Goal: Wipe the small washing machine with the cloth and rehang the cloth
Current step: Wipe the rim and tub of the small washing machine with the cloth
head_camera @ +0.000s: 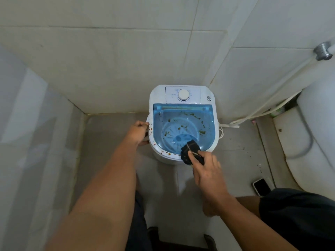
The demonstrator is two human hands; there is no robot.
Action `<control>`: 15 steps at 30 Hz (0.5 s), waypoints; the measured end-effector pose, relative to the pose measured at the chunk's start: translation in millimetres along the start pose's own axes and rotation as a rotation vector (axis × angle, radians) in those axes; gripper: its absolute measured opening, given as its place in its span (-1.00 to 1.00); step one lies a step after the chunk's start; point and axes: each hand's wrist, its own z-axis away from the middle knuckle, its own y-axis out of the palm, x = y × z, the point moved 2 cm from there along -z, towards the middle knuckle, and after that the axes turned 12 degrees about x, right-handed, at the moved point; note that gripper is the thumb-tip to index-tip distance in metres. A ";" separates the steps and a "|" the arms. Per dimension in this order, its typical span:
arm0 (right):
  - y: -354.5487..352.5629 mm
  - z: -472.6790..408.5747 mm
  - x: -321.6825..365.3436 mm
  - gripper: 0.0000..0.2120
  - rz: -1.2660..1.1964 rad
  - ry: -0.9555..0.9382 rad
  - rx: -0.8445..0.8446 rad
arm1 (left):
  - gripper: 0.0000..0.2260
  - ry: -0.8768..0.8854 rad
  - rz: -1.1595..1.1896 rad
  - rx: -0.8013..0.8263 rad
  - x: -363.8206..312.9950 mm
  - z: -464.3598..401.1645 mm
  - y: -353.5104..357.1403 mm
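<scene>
A small white washing machine [183,91] with a see-through blue lid [183,124] stands on the floor against the tiled back wall. Brown and green specks dot the lid, and red-orange spots mark its left and front rim. My left hand [138,132] grips the white handle on the machine's left side. My right hand [208,171] holds a bunched dark cloth [190,151] pressed on the front right edge of the lid. A round white dial [183,95] sits on the panel at the back.
Tiled walls close in at the back and right. A white toilet [311,134] stands at the right, with hoses [262,111] running along the wall. A phone [262,186] lies on the floor by my right knee. A pale panel lines the left side.
</scene>
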 end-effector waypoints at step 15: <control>-13.1 -68.6 71.0 -0.42 0.228 -0.288 0.165 | -0.89 -0.067 0.145 0.174 -0.7 2.1 -17.6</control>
